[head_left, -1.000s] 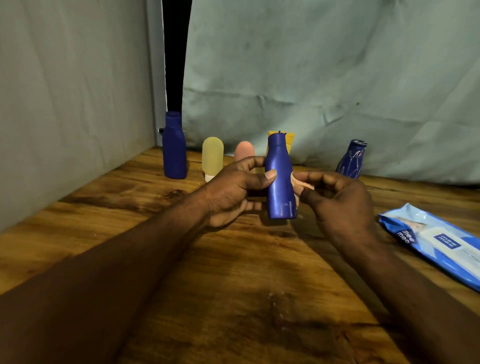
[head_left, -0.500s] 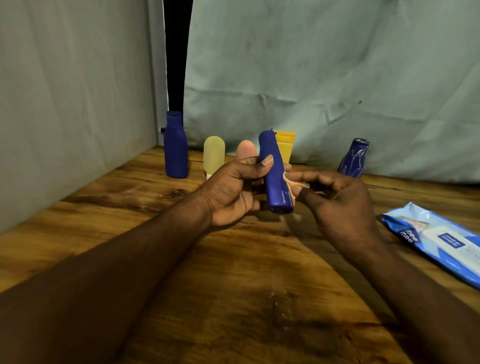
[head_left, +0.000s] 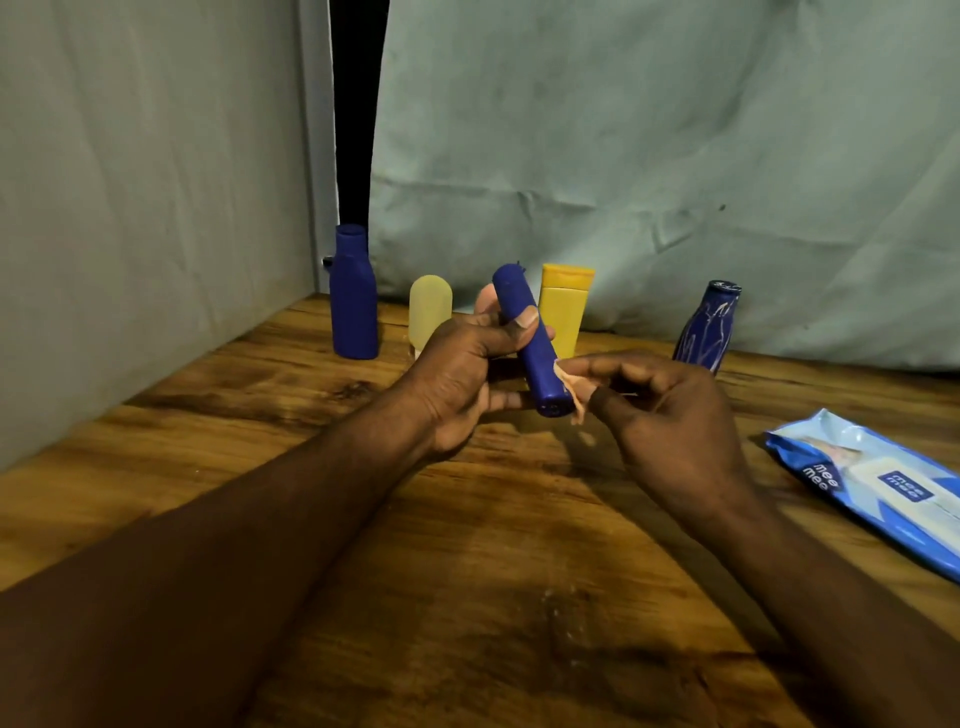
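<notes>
Above the brown wooden table (head_left: 467, 597), the left hand (head_left: 457, 374) curls thumb and fingers round the small dark-blue plastic bottle (head_left: 527, 338). It's tilted, lower end offered to the right hand (head_left: 670, 415), whose fingertips pinch a pale peach scrap (head_left: 571, 389) tight against the bottle's side. Peeling or wiping, I'd judge.

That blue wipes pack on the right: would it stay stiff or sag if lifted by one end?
The wipes pack would probably sag: its wrapper looks soft and crinkled. Lying flat on the table, it should slide, not roll.
</notes>
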